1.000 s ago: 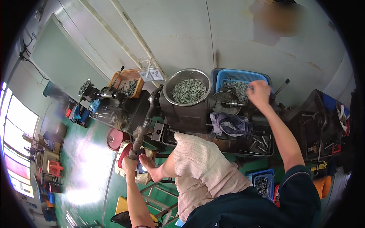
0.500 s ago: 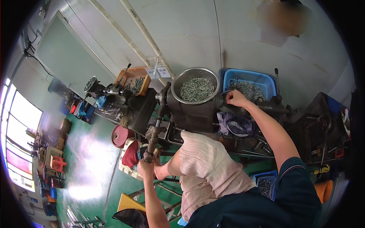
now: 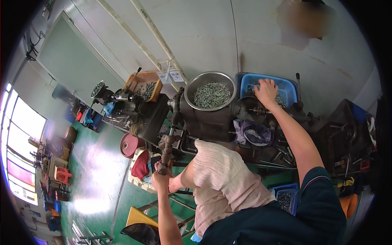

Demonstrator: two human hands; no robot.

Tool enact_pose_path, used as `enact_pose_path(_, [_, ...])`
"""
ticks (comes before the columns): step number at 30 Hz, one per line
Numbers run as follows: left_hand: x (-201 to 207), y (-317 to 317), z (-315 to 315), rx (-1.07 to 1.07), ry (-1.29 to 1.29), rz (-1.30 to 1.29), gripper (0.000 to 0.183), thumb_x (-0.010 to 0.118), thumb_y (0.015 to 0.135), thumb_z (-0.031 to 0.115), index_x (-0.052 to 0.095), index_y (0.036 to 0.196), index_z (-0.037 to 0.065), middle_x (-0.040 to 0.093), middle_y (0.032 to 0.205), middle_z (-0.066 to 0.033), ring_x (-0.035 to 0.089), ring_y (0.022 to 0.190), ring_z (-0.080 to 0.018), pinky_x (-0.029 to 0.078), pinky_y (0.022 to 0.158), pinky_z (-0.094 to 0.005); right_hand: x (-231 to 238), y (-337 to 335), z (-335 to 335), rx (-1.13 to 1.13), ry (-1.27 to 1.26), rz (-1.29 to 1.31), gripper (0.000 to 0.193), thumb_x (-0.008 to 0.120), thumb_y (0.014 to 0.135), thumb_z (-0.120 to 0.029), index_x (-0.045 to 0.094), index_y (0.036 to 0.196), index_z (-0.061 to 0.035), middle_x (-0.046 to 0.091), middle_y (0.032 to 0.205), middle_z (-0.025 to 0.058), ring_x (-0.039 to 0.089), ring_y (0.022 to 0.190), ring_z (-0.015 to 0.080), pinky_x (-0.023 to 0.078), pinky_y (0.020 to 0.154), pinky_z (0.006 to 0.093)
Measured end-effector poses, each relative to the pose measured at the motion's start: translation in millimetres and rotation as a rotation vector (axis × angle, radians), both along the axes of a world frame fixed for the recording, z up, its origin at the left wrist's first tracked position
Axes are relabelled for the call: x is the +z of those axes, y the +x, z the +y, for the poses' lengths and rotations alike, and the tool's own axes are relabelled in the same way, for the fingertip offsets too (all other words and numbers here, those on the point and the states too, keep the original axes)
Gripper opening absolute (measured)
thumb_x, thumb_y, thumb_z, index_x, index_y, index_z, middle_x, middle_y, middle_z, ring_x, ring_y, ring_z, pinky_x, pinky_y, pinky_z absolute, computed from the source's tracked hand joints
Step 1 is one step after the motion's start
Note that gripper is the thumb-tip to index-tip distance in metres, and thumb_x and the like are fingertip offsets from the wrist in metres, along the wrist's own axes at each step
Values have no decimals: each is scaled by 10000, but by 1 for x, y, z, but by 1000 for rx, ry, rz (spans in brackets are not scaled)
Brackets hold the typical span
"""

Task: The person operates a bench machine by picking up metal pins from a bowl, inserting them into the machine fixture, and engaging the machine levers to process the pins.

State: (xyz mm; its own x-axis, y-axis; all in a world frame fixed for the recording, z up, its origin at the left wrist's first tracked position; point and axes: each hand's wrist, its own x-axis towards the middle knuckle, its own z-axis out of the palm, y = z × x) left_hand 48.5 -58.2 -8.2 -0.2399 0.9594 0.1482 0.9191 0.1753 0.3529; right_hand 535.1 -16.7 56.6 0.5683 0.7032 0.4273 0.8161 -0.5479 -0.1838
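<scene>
My left hand (image 3: 160, 181) is wrapped round the lower end of a knobbed metal lever (image 3: 166, 151), which hangs from the left side of a dark bench machine (image 3: 204, 124). Over the blue plastic basket (image 3: 292, 87) my right hand (image 3: 267, 92) reaches down, its fingers spread above the small metal parts (image 3: 279, 100); the fingertips are partly hidden. Just nearer than that hand is the machine's round chuck (image 3: 250, 109) with a spindle facing it. A steel bowl (image 3: 189, 98) full of slim metal pins (image 3: 211, 96) rests on top of the machine.
A purple cloth (image 3: 251, 133) lies below the chuck, beside scattered rods (image 3: 279, 155). At left, another machine (image 3: 122, 100) stands with an orange crate (image 3: 157, 77). A pale cloth (image 3: 228, 167) covers my lap. A blue bin (image 3: 292, 192) sits low at right.
My right hand has left the chuck and moved up and right over the blue basket, uncovering the chuck. The lever has swung slightly, with my left hand still on it.
</scene>
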Motion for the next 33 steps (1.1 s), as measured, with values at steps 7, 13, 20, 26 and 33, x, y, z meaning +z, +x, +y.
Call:
enact_pose_path(7, [1, 0, -2, 23, 8, -6, 410, 669, 605, 376, 606, 687, -21, 580, 678, -224, 577, 697, -372, 451, 620, -426, 58, -77, 34, 436, 127, -146, 218, 604, 653, -247, 615, 784, -72, 538, 863, 64, 435, 922, 222, 341, 751, 364])
enact_pose_path(13, [-2, 1, -1, 20, 23, 3, 384, 660, 612, 363, 606, 683, -10, 580, 677, -219, 576, 699, -373, 449, 618, -426, 73, -97, 50, 558, -346, -265, 141, 618, 631, -167, 648, 743, -88, 574, 887, 44, 419, 950, 194, 297, 770, 328])
enact_pose_path(20, [-2, -1, -1, 13, 31, 6, 347, 646, 626, 326, 607, 693, -12, 579, 683, -225, 575, 701, -374, 447, 612, -432, 55, -105, 63, 621, -320, -119, 94, 614, 606, -110, 631, 688, -68, 618, 737, 86, 515, 897, 225, 341, 778, 364])
enact_pose_path(26, [-2, 1, 1, 7, 38, -7, 334, 645, 621, 305, 607, 698, -17, 577, 681, -231, 575, 697, -378, 448, 613, -433, 41, -95, 71, 698, -123, -63, 101, 590, 590, -85, 622, 679, -49, 604, 691, 130, 568, 761, 262, 428, 699, 365])
enact_pose_path(33, [-5, -3, -2, 13, 53, -10, 332, 646, 620, 302, 604, 689, -20, 577, 679, -228, 572, 697, -379, 447, 618, -430, 45, -94, 63, 739, 109, 269, 63, 569, 607, -59, 582, 664, -34, 588, 664, 136, 569, 651, 293, 456, 606, 370])
